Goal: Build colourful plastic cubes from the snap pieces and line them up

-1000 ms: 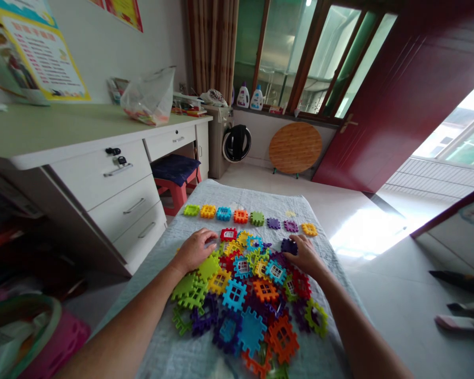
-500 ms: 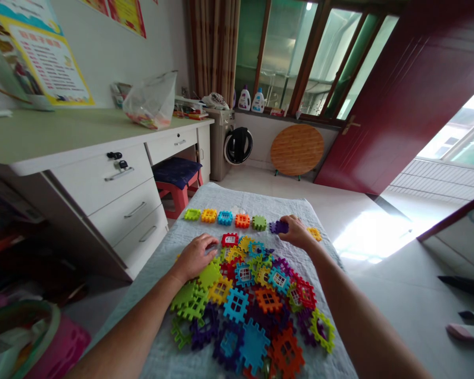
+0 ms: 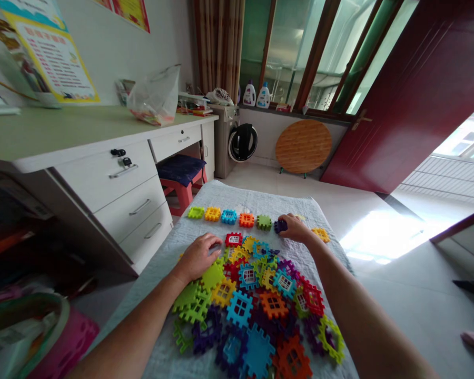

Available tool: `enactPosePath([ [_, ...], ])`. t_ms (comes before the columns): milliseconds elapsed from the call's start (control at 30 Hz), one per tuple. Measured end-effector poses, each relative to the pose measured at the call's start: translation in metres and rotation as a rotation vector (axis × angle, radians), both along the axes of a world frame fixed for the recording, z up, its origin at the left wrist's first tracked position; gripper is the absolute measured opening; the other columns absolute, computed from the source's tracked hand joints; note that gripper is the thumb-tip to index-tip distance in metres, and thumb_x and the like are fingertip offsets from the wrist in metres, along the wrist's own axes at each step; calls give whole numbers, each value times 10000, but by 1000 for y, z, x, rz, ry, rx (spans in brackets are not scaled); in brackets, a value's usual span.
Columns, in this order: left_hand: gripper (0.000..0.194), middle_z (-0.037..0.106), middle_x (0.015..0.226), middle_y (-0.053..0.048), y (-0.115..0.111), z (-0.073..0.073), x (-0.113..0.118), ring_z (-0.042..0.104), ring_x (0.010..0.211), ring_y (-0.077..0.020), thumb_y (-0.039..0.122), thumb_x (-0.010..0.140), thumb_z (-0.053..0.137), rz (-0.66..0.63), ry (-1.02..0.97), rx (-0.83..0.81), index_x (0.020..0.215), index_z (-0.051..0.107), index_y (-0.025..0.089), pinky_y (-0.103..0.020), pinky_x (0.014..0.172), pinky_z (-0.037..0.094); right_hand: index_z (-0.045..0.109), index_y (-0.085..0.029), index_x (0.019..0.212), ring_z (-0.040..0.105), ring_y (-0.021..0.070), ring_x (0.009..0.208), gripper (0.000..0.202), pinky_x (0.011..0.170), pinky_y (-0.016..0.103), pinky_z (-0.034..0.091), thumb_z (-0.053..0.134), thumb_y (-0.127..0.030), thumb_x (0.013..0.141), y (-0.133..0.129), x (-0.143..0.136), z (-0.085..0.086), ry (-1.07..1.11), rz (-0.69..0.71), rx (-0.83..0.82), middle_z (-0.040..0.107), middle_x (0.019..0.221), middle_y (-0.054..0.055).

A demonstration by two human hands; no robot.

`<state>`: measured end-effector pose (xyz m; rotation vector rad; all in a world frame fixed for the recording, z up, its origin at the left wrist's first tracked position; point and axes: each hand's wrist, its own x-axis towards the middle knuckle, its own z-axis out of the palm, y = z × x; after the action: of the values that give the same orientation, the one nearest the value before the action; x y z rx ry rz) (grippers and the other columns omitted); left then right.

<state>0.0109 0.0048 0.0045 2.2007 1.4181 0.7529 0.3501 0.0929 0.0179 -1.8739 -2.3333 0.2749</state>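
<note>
My right hand has its fingers closed on a purple interlocking block at the right of a row of blocks. Left of it in that row lie a green block, an orange block, a blue block, a yellow block and a lime block. My left hand rests at the left edge of a heap of mixed-colour blocks, thumb and fingers apart, with nothing visible in it. Just right of its fingertips lies a red block with a white window.
A yellow block lies beyond my right wrist. All this is on a light cloth. A white desk stands to the left, with a red stool beside it. A pink bin is at lower left.
The purple block has slid slightly left with my right hand, closer to the green block. My left hand stays by the heap. The whole view has shifted a little.
</note>
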Motion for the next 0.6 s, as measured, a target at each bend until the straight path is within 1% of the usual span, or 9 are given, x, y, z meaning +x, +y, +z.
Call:
enactPosePath([
  [233,191,609,975,-49,0,-1,1,568,932,-196,192,778,536,-3,-6,8,944,631,188,-320,870,436,592,-195,1115,494,259,971,481,813,323,352,634,-240,639,1,-3,-1,-12,-17,1,566,1074,97],
  [300,190,609,973,-51,0,0,1,567,932,-196,186,775,540,-4,-3,12,942,631,185,-319,871,435,562,-182,1172,482,281,1011,536,834,348,354,632,-242,644,-1,-4,0,-13,-31,3,550,1127,117],
  [367,193,609,973,-55,0,0,1,566,930,-196,182,773,545,-4,1,10,945,631,181,-317,869,435,501,-170,1255,456,307,1066,623,859,382,357,635,-266,655,-7,-5,2,-4,-42,34,511,1210,139],
  [433,196,610,971,-58,0,1,0,567,925,-196,177,771,546,-3,6,4,947,632,176,-316,865,437,450,-173,1308,429,324,1114,677,885,416,357,636,-297,668,-16,-5,5,20,-33,100,471,1275,144],
  [467,196,610,970,-59,0,1,0,567,926,-196,176,771,545,-3,8,4,947,633,175,-316,866,437,449,-183,1308,422,326,1129,667,898,429,356,632,-307,678,-22,-4,7,38,-16,135,467,1286,137],
  [533,196,610,974,-59,0,1,1,565,938,-198,176,773,544,-5,9,11,948,633,176,-317,877,432,485,-205,1271,427,318,1140,599,915,441,356,622,-310,697,-38,-1,11,73,30,174,491,1267,121],
  [600,194,610,973,-57,0,0,1,564,945,-198,178,772,543,-9,8,19,944,633,178,-317,883,430,533,-213,1211,452,304,1128,515,917,435,365,615,-305,710,-58,5,15,109,74,157,531,1224,112],
])
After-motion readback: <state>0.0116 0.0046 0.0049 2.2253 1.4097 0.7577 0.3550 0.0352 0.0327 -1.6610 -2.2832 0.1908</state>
